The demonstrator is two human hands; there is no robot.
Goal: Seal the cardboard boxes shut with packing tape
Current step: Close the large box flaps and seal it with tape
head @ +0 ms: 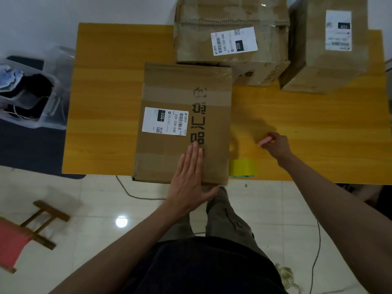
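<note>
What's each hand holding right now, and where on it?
The right hand pinches a small pink object at one end; what it is cannot be told. The left hand holds nothing, resting flat on the near box.

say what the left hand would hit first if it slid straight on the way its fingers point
The left hand lies flat on the near box; its fingers point along the top, so probably the second box behind it, though depth is unclear.

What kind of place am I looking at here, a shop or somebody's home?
Probably a small home or back-room parcel packing spot, not a shop floor: labelled cardboard boxes on a plain wooden table, a tape roll at its edge, a tiled floor and a plastic bin of oddments.
</note>
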